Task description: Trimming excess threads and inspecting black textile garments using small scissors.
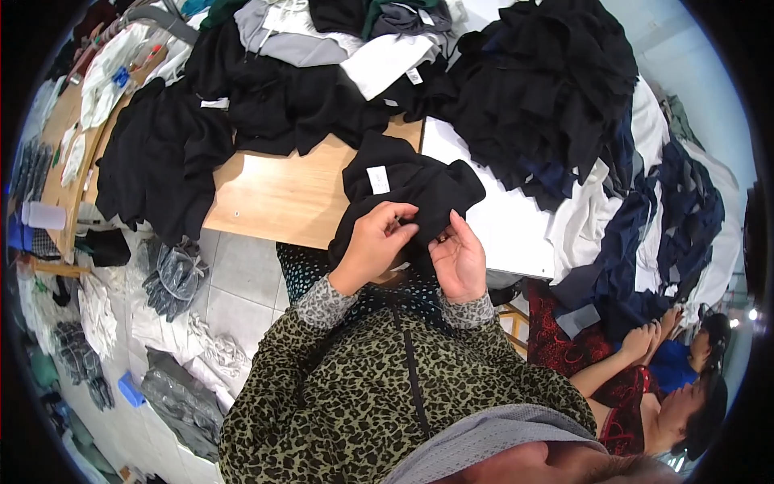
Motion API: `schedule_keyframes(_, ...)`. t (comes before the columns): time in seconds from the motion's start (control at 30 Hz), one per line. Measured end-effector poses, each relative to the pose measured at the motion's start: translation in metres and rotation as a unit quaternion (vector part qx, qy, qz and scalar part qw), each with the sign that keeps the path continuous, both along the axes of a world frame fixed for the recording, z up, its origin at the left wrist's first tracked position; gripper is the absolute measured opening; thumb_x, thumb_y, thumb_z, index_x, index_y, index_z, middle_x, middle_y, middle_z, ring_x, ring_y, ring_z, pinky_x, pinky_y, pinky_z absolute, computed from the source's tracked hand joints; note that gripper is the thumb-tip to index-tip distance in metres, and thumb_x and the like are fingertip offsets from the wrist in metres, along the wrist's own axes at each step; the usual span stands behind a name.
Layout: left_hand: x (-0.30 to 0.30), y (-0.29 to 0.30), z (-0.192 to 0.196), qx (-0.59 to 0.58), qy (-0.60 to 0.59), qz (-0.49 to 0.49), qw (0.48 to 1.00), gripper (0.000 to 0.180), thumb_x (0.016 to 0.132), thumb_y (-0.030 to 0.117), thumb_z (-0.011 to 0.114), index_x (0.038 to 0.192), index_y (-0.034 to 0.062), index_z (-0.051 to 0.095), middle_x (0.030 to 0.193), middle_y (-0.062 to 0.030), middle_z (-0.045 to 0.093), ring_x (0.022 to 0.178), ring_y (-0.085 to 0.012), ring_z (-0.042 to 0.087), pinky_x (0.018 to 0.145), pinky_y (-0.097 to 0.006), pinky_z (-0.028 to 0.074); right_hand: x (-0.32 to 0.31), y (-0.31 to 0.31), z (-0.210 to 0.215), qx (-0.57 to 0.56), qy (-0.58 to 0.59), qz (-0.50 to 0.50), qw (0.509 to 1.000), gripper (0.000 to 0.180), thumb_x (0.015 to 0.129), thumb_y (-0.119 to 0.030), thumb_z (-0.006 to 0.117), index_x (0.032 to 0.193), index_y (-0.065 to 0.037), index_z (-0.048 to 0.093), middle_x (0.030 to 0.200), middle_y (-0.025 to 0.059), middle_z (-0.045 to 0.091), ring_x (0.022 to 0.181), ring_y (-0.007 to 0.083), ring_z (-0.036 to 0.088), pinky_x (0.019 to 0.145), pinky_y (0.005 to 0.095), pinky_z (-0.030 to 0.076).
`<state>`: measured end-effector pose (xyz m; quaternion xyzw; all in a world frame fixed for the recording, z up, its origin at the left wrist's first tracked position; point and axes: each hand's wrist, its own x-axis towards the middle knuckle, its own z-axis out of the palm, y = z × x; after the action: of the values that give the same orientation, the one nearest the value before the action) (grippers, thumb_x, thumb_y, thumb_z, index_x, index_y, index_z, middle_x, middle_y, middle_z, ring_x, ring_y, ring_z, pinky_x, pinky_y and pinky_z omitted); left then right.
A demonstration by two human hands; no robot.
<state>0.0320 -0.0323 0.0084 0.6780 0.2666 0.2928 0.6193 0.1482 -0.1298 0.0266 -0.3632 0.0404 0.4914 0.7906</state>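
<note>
1. From where I stand, the left hand (377,242) has thumb and forefinger curled almost together over the black garment (423,185); I cannot tell if a thread or fold is caught between them. Anything that fine could slip away unseen.
2. The right hand (459,258) is half open, palm showing, its fingertips against or just beside the same cloth; whether they grip it I cannot make out. A loose hold there might let the fabric twist.
3. The garment lies bunched at the table's near side, across the join of the wooden tabletop (278,194) and the white tabletop (516,230), its lower part coming over the edge toward the dotted fabric (296,270) on the lap. Its own weight could drag it down.
4. The white label (377,180) faces up on it; a careless tug might crease or pull it.
5. Beyond, black garments (298,105) lie close behind, so like-coloured pieces could get mixed up.
6. The tall black heap (548,89) to the right looks loosely stacked; a bump might topple it.
7. At far left, the dark garment (165,153) droops past the table edge and could slide to the tiled floor (238,294).
</note>
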Motion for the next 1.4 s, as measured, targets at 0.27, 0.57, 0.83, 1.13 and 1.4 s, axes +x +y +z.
schedule_keyframes(0.27,-0.014,0.006,-0.002,-0.02,-0.028,0.068,0.997,0.012,0.085,0.001,0.06,0.096,-0.0009,0.062,0.085,0.0019,0.057,0.072,-0.0032,0.05,0.064,-0.018,0.041,0.0,0.002,0.0,-0.02,-0.092,0.056,0.994,0.008,0.089,-0.009,0.057,0.084,-0.004,0.061,0.081,0.0023,0.062,0.076,0.0129,0.058,0.074,0.0283,0.048)
schedule_keyframes(0.57,-0.003,-0.005,0.008,0.189,-0.069,0.09,0.975,0.024,0.074,0.003,0.072,0.097,0.0023,0.066,0.088,-0.0024,0.057,0.061,-0.007,0.048,0.053,-0.021,0.039,-0.015,0.006,0.01,-0.034,-0.111,0.05,0.992,0.008,0.09,-0.01,0.057,0.089,-0.003,0.062,0.082,0.0039,0.063,0.075,0.0124,0.059,0.073,0.0278,0.049)
schedule_keyframes(0.83,-0.002,0.003,0.003,-0.014,-0.1,0.047,0.994,0.007,0.081,0.004,0.066,0.083,-0.0018,0.062,0.088,-0.0018,0.055,0.071,-0.006,0.049,0.062,-0.018,0.039,-0.009,0.003,0.003,-0.025,-0.119,0.033,0.992,0.009,0.091,-0.011,0.057,0.091,-0.004,0.062,0.083,0.0023,0.063,0.074,0.0118,0.058,0.073,0.0272,0.048)
schedule_keyframes(1.13,-0.001,0.006,0.019,0.093,-0.066,0.02,0.993,0.008,0.082,0.005,0.066,0.087,0.0007,0.063,0.089,-0.0004,0.054,0.065,-0.0046,0.046,0.058,-0.018,0.038,-0.011,0.005,0.011,-0.019,-0.18,0.029,0.983,0.027,0.09,-0.005,0.056,0.116,-0.002,0.051,0.083,0.0015,0.062,0.074,0.0094,0.058,0.07,0.025,0.048)
schedule_keyframes(1.4,-0.005,0.009,0.012,-0.11,-0.092,0.026,0.989,0.012,0.081,0.005,0.066,0.091,0.0005,0.062,0.085,-0.0001,0.054,0.065,-0.0038,0.047,0.059,-0.018,0.041,-0.01,0.002,0.008,-0.021,-0.228,0.019,0.973,0.068,0.089,-0.001,0.054,0.144,-0.001,0.013,0.082,0.0027,0.061,0.071,0.0075,0.057,0.063,0.0221,0.046)
